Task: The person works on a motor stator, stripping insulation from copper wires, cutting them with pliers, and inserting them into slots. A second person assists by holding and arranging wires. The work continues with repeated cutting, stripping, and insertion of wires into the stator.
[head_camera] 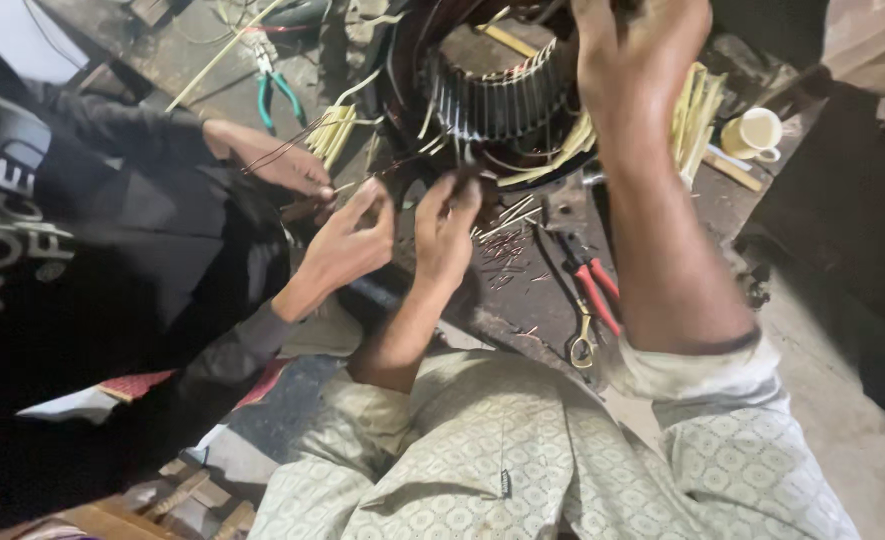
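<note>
fingers of left hand (pixel 447 222) in pinching grip on thin wire (pixel 460 178) beside stator core (pixel 503 100); right hand (pixel 635 60) grip unclear.

Four hands at the one stator (pixel 503 95) — two pliers: red (pixel 595 290) below the right hand (pixel 643 60), green (pixel 281 92) beyond — one cup (pixel 753 133).

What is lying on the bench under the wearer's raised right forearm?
Red-handled pliers and a small pair of scissors lie on the dark bench, with scattered wire offcuts beside them. The forearm covers the pliers' handle ends and whatever lies farther right.
</note>
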Motion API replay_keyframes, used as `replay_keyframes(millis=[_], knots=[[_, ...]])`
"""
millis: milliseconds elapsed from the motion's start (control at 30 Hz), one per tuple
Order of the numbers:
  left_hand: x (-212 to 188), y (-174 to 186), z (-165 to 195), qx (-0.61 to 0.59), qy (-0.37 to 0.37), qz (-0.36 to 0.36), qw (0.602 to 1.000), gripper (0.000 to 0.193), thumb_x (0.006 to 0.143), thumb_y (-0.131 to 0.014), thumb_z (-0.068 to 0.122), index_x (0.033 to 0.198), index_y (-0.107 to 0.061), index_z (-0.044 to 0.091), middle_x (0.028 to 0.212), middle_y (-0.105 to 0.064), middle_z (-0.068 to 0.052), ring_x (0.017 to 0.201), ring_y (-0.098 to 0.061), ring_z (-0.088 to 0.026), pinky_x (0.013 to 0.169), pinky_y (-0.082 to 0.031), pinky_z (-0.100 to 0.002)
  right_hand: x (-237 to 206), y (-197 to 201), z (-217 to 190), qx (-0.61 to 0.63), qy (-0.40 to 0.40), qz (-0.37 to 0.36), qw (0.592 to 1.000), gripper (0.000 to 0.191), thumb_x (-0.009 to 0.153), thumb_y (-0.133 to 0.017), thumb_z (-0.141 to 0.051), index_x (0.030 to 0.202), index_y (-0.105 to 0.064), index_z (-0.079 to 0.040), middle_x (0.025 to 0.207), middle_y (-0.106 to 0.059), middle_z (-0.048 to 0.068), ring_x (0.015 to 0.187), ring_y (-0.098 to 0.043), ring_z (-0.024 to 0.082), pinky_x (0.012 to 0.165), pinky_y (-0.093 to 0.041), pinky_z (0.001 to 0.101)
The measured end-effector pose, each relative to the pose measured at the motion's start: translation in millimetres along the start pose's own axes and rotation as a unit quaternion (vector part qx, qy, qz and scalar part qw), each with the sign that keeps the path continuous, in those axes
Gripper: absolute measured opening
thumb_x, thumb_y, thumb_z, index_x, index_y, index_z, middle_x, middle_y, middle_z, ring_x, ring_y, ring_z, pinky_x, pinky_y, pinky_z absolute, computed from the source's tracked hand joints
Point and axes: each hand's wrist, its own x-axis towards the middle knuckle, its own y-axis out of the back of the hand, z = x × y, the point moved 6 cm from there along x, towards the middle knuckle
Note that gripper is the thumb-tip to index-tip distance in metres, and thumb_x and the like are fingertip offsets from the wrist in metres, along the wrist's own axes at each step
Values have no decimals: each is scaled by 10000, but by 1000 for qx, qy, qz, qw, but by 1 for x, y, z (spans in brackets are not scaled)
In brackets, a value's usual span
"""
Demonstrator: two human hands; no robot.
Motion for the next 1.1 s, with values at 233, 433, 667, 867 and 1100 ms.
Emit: replay_keyframes(millis=[233,433,667,867,1100], knots=[[-2,18,-1,34,-132,41,990,344,998,-676,45,1315,-541,40,1193,-576,-12,988,-613,-93,843,-545,-244,-112,-55,-7,149,-273,-61,948,195,1022,-770,-103,1061,-589,-42,959,-708,48,876,-694,159,784,-598,315],[15,17,-7,4,-28,108,994,585,962,-616,-9,1496,-392,74,1134,-565,-69,819,-523,-113,645,-430,-243,-81,-72,-49,-19,77,-178,981,269,964,-774,-2,1211,-728,-98,1080,-699,128,975,-724,284,778,-626,395],[40,9,23,13,-149,82,985,228,1037,-670,-16,1241,-576,23,1110,-630,-33,971,-587,-86,852,-505,-238,-53,-92,-46,-52,128,-210,968,69,1029,-761,-114,1078,-731,-77,1029,-743,105,913,-755,251,761,-623,362],[30,13,24,129,-125,110,978,169,963,-717,49,1105,-626,44,1014,-652,-29,841,-609,-100,715,-504,-250,-38,-112,-27,18,-179,-164,970,76,1002,-789,-130,1009,-756,-63,906,-790,51,735,-758,192,658,-569,348],[8,6,40,358,-289,55,886,220,879,-721,-8,1069,-624,48,1146,-639,-134,1014,-660,-329,847,-541,-411,-64,-82,-43,53,-37,-206,976,230,973,-764,-47,1187,-683,-20,1035,-741,108,907,-776,236,780,-637,326]])
